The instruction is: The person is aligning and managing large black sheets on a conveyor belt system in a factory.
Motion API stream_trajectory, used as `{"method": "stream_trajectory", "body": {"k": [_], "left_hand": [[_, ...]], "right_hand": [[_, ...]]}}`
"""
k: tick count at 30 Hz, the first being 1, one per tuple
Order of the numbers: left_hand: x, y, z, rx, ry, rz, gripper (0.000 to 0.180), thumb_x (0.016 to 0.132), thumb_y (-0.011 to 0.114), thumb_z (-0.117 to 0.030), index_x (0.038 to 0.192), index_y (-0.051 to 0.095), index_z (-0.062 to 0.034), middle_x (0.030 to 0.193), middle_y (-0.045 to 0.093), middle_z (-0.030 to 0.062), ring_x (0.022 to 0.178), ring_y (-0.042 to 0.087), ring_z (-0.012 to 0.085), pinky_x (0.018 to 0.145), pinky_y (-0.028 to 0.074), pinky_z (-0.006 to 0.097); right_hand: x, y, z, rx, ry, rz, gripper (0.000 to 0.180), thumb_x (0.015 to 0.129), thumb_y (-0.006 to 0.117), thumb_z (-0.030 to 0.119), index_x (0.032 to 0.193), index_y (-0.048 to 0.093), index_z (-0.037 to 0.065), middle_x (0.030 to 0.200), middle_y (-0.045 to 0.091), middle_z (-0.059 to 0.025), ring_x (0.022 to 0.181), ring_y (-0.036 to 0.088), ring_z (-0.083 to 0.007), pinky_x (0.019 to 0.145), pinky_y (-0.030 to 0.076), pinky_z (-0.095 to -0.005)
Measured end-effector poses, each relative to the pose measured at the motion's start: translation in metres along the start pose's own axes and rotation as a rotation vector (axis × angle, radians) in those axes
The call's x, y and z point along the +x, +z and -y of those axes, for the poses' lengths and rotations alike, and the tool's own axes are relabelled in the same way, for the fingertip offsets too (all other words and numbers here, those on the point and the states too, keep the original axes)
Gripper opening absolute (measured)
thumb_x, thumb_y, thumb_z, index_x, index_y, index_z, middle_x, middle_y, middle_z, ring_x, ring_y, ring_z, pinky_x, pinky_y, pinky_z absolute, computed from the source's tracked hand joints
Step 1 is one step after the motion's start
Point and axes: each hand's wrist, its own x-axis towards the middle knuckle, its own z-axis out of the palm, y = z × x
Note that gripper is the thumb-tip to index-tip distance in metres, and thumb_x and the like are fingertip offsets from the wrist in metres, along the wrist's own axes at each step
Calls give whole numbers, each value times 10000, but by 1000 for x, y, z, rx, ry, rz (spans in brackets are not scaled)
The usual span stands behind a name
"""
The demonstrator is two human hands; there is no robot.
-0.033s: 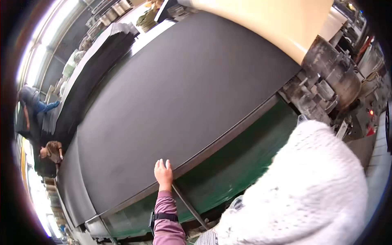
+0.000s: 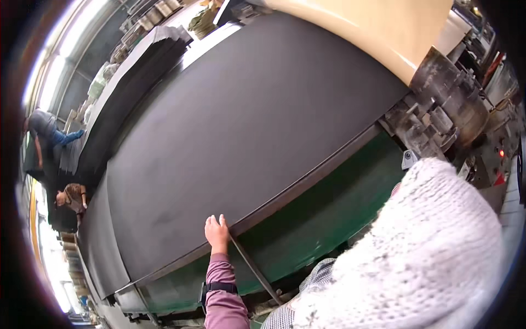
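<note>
A wide dark grey sheet [image 2: 246,120] lies spread over the long machine table. My left hand [image 2: 217,233], in a purple sleeve with a black band at the forearm, rests on the sheet close to its near edge. Its fingers are stretched out and hold nothing; the thumb cannot be made out clearly. Just beside the wrist, a thin metal bar [image 2: 255,268] slants down from the table's rail [image 2: 307,183]. My right hand is out of sight; white knitted clothing [image 2: 405,252] fills the lower right.
A tan sheet or belt [image 2: 372,27] curves down at the far end, beside a worn metal roller assembly [image 2: 449,98]. Green panelling [image 2: 323,219] runs below the rail. Stacked dark sheets [image 2: 131,82] stand along the far left. Two people [image 2: 72,197] are at the left, one bending at the sheet's end.
The whole view has shifted slightly. My left hand stays at the same place on the sheet's edge. The white knitted clothing sits a little lower, with more checked cloth showing.
</note>
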Motion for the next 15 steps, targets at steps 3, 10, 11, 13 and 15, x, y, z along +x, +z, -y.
{"method": "stream_trajectory", "body": {"k": [3, 10, 11, 13, 15], "left_hand": [[-13, -1, 34, 46, 109, 147, 402, 929, 524, -418, 1128, 646, -90, 1185, 621, 136, 1046, 607, 335, 875, 488, 457], [-29, -3, -70, -223, 336, 1, 413, 919, 526, -461, 1109, 669, -123, 1188, 619, 114, 1050, 582, 346, 885, 479, 450], [-29, -4, -78, -299, 357, 36, 407, 915, 532, -462, 1106, 681, -135, 1208, 618, 113, 1081, 580, 333, 910, 465, 453], [-29, -4, -82, -339, 338, 76, 399, 914, 541, -452, 1128, 673, -142, 1211, 618, 133, 1108, 579, 327, 928, 448, 465], [-30, -5, -62, -401, 328, -30, 393, 909, 555, -443, 1119, 670, -131, 1207, 612, 150, 1103, 577, 333, 930, 443, 469]], "right_hand": [[9, 8, 15, -64, -12, 45, 285, 898, 540, 116, 1177, 578, 67, 999, 659, -101, 737, 665, -230, 585, 539, -325], [17, 40, 37, -194, -99, 111, 264, 907, 533, 84, 1163, 592, 50, 961, 661, -105, 712, 656, -220, 583, 534, -321], [20, 45, 38, -208, -117, 119, 261, 909, 532, 79, 1161, 594, 48, 956, 661, -105, 708, 655, -219, 582, 533, -320], [28, 55, 42, -249, -152, 113, 256, 911, 531, 70, 1157, 598, 43, 945, 661, -107, 701, 652, -216, 581, 532, -319], [34, 62, 45, -289, -196, 100, 251, 914, 529, 60, 1153, 602, 38, 934, 662, -108, 693, 649, -213, 581, 531, -318]]}}
